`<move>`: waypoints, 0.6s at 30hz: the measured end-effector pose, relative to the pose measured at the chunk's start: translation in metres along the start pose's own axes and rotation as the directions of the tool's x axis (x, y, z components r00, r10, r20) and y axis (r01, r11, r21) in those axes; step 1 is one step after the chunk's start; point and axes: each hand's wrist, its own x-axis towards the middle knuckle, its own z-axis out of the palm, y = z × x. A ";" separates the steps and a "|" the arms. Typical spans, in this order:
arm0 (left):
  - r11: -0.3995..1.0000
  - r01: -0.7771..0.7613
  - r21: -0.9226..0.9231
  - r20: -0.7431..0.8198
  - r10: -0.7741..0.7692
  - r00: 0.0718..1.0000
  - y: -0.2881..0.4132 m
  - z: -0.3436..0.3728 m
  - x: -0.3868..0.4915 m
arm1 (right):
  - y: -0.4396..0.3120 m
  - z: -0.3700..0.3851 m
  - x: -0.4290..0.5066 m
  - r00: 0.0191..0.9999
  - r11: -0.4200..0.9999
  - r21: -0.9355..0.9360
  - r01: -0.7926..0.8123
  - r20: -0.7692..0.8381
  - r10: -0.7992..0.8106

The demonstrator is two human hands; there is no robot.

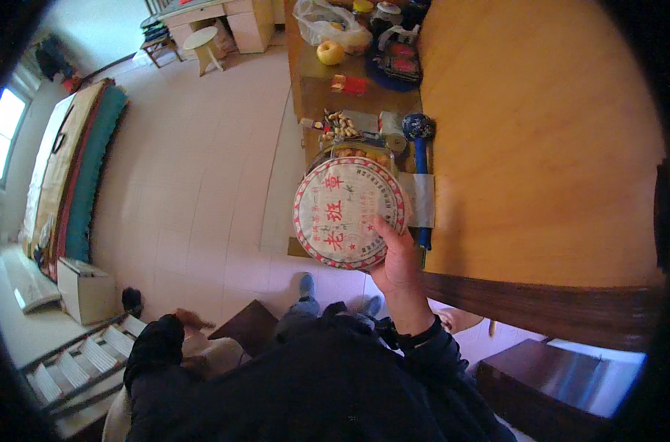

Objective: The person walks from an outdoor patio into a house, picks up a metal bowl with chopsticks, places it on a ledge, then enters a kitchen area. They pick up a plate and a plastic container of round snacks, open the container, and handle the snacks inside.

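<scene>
A round, flat cake in printed paper wrapping, with a red patterned rim and large red characters, is held up in my right hand. The thumb lies on its printed face and the other fingers are behind it. Beyond the cake, a clear container with brown food pieces is partly covered by it. My left hand is low at the left, near my dark sleeve, away from the cake; its fingers are partly in view and what it may touch is unclear.
Peanuts, a blue-handled round-headed tool, a red packet, an apple, a plastic bag and jars stand beside a large wooden panel. A bed lies at the left, a stool farther back.
</scene>
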 end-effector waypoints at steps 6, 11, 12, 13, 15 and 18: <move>-0.113 -0.575 -0.810 -0.519 0.595 0.614 0.255 -0.060 -0.084 | -0.018 0.007 -0.014 1.000 0.999 -0.046 -0.012 0.004 0.012; -0.007 -0.613 -0.790 -0.498 0.592 0.634 0.392 -0.036 -0.110 | -0.040 0.012 -0.006 0.988 0.984 -0.140 -0.111 0.094 0.125; -0.057 -0.547 -0.835 -0.481 0.557 0.677 0.400 -0.036 -0.113 | -0.051 0.010 -0.013 0.983 0.986 -0.129 -0.105 0.134 0.122; -0.080 -0.549 -0.832 -0.483 0.592 0.645 0.407 -0.041 -0.113 | -0.062 0.009 -0.024 0.996 0.931 -0.363 0.032 0.088 0.000; -0.103 -0.566 -0.818 -0.499 0.616 0.609 0.424 -0.064 -0.106 | -0.085 0.008 -0.042 0.934 0.681 -0.639 0.357 0.251 -0.253; -0.189 -0.661 -0.726 -0.623 0.588 0.516 0.472 -0.109 -0.076 | -0.142 0.001 -0.120 0.295 -0.382 -0.701 0.603 0.640 -0.710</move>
